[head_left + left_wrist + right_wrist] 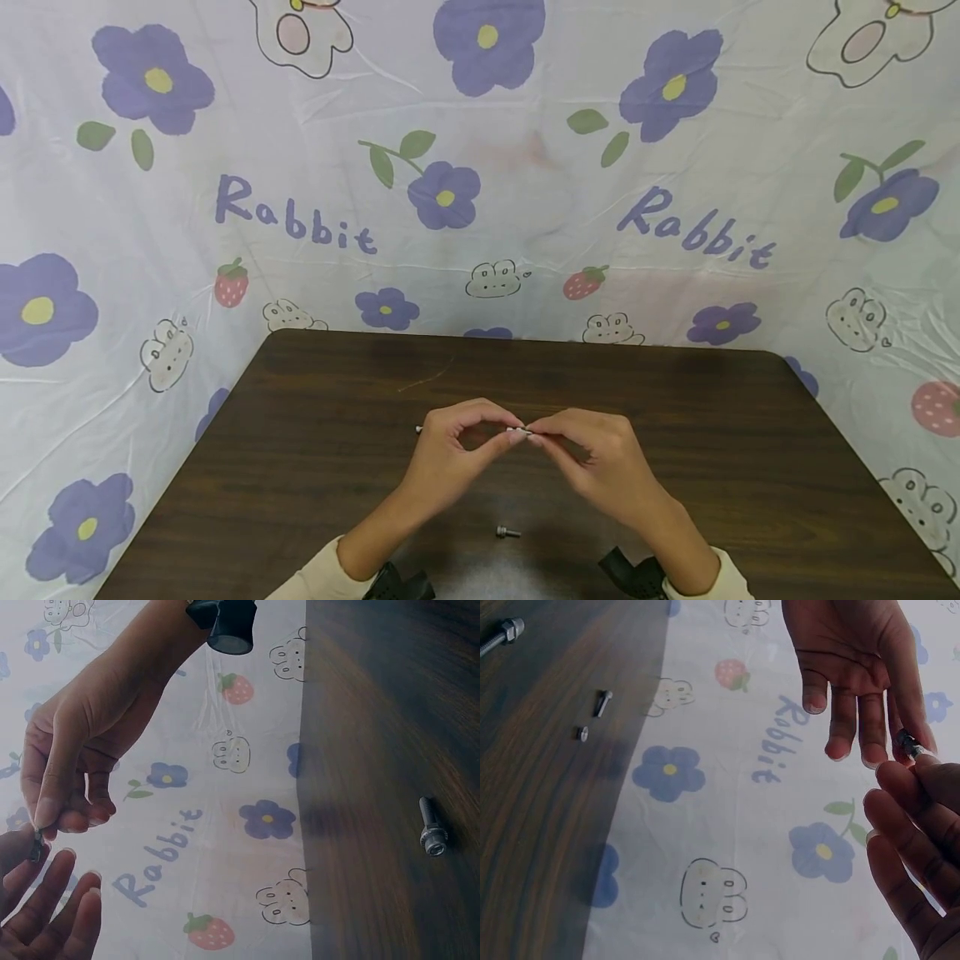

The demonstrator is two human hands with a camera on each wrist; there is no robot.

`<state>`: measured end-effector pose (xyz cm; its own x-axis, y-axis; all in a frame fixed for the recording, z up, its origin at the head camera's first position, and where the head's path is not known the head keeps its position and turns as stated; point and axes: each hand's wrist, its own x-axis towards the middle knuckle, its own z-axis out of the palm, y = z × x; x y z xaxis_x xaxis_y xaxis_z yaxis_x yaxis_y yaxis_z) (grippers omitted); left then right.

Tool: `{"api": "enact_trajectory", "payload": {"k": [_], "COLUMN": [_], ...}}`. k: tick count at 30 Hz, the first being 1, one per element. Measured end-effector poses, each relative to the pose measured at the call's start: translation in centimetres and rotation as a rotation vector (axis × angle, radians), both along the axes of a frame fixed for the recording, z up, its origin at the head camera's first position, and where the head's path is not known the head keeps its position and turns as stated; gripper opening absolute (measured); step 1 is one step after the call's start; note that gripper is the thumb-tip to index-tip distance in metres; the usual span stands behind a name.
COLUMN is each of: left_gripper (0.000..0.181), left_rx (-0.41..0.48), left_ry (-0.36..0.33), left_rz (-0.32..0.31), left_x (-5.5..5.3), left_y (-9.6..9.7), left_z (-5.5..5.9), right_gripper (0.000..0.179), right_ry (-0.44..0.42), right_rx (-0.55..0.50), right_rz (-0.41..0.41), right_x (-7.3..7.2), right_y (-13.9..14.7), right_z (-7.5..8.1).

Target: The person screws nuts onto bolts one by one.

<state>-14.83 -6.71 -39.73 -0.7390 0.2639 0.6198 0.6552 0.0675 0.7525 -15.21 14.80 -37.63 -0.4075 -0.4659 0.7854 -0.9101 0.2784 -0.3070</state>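
Above the middle of the table, my left hand [450,450] and right hand [607,454] meet at the fingertips. Between them is a small metal screw-like piece [517,430], pinched at its left end by my left thumb and index finger. The right thumb and index finger pinch its other end. In the right wrist view, the piece [907,744] shows a dark threaded part and a shinier part near my right hand [915,840]. Fingertips cover much of it in the left wrist view, where my left hand [49,907] has its other fingers spread loosely.
A bolt with a thicker head end [507,532] lies on the dark wooden table [300,500] nearer me. In the right wrist view, a small screw [603,703] and a short metal piece [582,734] lie together. Patterned cloth [525,225] hangs behind the table.
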Motion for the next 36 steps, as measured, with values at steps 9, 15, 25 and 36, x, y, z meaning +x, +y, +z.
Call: {"api": "enact_trajectory", "payload": {"k": [9,15,25,36], "left_gripper": [0.01,0.013,0.017,0.014], "left_rx": [-0.047,-0.05,-0.012,0.0], "left_ry": [-0.024,-0.041,-0.049,0.019], "left_rz": [0.033,0.024,0.001,-0.029], "left_x": [0.09,0.06,-0.15,-0.11], "left_y": [0.03,0.11,-0.37,-0.15], "left_z": [-0.04,-0.26,0.02,0.14], "right_gripper": [0.023,0.021,0.022,0.024], "right_ry": [0.017,0.025,0.009,0.004], "right_rx": [0.009,0.007,-0.019,-0.03], "right_rz": [0.001,0.019,-0.018,-0.007], "right_x": [0.06,0.14,0.01,-0.01], "right_y": [-0.21,-0.33,0.2,0.23], "right_z": [-0.03,-0.13,0.06,0.07]}}
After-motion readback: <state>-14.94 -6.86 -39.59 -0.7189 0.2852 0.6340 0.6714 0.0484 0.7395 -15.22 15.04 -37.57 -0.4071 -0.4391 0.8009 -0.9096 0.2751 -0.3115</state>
